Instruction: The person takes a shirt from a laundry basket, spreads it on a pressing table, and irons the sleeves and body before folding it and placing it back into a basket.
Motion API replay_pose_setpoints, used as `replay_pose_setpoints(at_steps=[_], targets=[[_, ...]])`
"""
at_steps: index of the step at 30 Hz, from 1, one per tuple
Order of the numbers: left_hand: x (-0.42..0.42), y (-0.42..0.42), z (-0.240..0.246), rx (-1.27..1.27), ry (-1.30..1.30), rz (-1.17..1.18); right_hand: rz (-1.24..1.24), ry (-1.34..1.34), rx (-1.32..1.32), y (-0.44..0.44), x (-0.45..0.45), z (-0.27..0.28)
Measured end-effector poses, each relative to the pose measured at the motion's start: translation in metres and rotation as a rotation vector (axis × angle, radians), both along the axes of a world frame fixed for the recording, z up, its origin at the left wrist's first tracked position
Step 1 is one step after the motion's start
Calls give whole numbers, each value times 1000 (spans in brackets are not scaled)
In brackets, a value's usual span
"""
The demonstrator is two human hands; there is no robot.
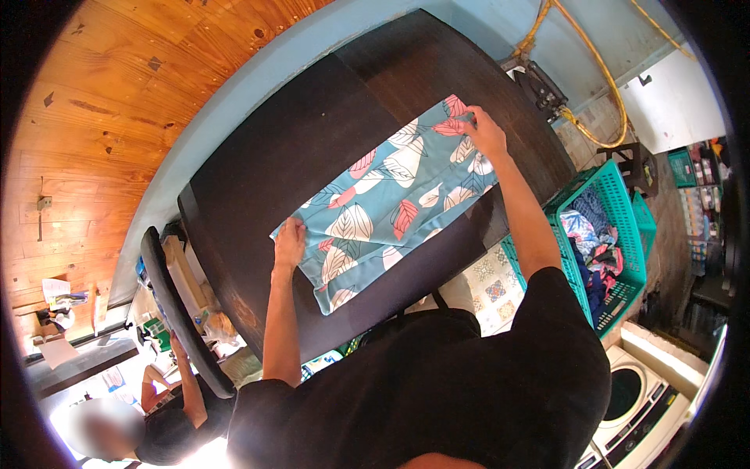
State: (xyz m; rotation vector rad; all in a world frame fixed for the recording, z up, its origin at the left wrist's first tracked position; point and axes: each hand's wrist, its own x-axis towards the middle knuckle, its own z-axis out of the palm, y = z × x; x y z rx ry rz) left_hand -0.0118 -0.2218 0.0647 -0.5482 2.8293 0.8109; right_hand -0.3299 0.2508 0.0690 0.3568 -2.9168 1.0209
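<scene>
A teal cloth (381,193) printed with white and coral leaves lies spread in a long folded strip on a dark wooden table (281,146). My left hand (289,243) rests at its near-left end, with the fingers curled over the upper corner. At the far-right end, my right hand (485,133) pinches the edge between thumb and fingers. Wrinkles run along the lower side of the cloth, and its lower left corner hangs slightly askew on the tabletop.
Right of the table stands a green plastic basket (630,234) holding crumpled clothes (595,252). Behind it is a washing machine (627,396). A yellow cable (615,88) loops by the wall. At lower left, another person (176,422) works beside a dark padded board (181,311).
</scene>
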Motion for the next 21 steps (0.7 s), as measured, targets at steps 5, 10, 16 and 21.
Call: replay_pose_setpoints(at_steps=[5, 10, 16, 21], targets=[[9, 45, 1, -408, 287, 39, -251, 145, 304, -13, 25, 4], [11, 53, -24, -507, 225, 142, -281, -28, 597, -3, 36, 7], [7, 43, -22, -609, 144, 283, -78, -210, 144, 17, 2, 3], [-14, 128, 11, -204, 561, 301, 61, -671, -763, -5, 20, 52]])
